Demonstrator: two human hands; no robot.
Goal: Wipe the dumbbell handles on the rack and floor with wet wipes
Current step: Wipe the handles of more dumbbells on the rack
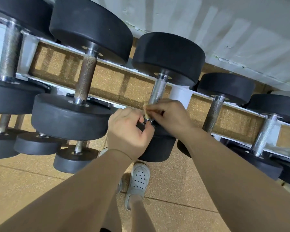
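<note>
The dumbbell (159, 91) being wiped lies on the rack (181, 96), among others in the row. Its long axis runs across the two rails, away from the person. In the picture it is nearly upright, leaning a little right at the top. The far head (169, 56) is turned towards the wall and the near head (157, 148) towards the person, overhanging the front rail.

A small, bunched wipe (146, 108) is pinched in the right hand (171, 116) and pressed against the near end of the handle. The left hand (126, 129) is curled at the collar, where the handle meets the near head, and appears to steady the dumbbell there.

Several faults can be foreseen:
- **Missed metal:** Only the near end is covered by the wipe. The far stretch of the handle may be left unwiped if the stroke is not carried up to the far collar.
- **Torn wipe:** The handle looks knurled, so the thin wipe may be snagged or torn if it is dragged hard.
- **Rolling or slipping:** If the near head is pulled or twisted too strongly, the dumbbell may be rolled along the rails. It may even be drawn off the front rail.
- **Trapped fingers, struck foot:** In that case fingers could be caught against the neighbouring heads. A shoe (138, 180) also stands on the floor (23, 190) almost directly beneath.
</note>
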